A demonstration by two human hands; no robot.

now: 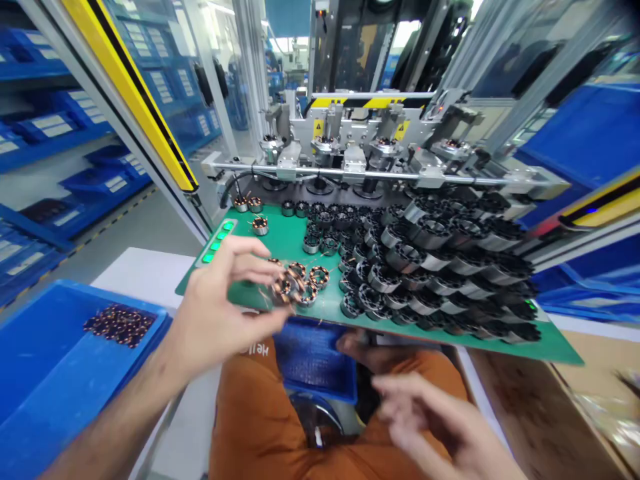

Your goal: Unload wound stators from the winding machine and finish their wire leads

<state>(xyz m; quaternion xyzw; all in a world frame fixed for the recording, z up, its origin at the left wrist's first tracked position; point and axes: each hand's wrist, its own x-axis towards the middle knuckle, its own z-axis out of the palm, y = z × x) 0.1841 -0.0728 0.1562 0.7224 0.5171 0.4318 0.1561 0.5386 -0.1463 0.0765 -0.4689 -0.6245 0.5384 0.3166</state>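
Copper at the fingertips of the left hand (215, 303), in a grasp around a wound ring (286, 287) held over the near left part of the green counter (285, 233), just beside similar wound rings (319, 276) and left of the stacked dark rings (430, 280). Well apart from the right hand (425, 413), low at near right with fingers loosely curled around nothing visible. Looks round, without clear long axis, coppery coils spaced around a darker body, finer detail lost to blur.
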